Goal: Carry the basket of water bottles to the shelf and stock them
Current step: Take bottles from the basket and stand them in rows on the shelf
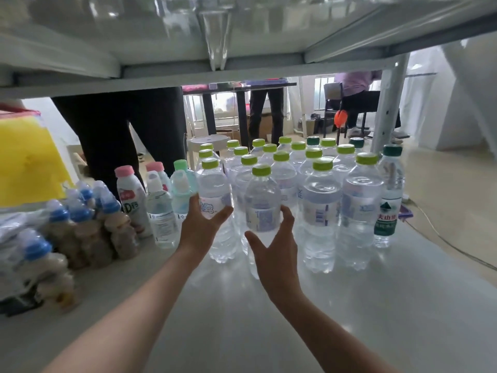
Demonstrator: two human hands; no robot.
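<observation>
My right hand (274, 246) cups wide open around the upright front bottle (262, 205) on the shelf (349, 305); my left hand (200, 227), spread too, touches its neighbour bottle (215, 200) just left.

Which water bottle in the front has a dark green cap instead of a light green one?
The bottle at the far right of the front row. Its cap is dark green and its label is green, while its neighbours have lime caps and pale labels.

bright window backlight, glare on the shelf (349, 305), blurred and warped wide-angle edges.
</observation>
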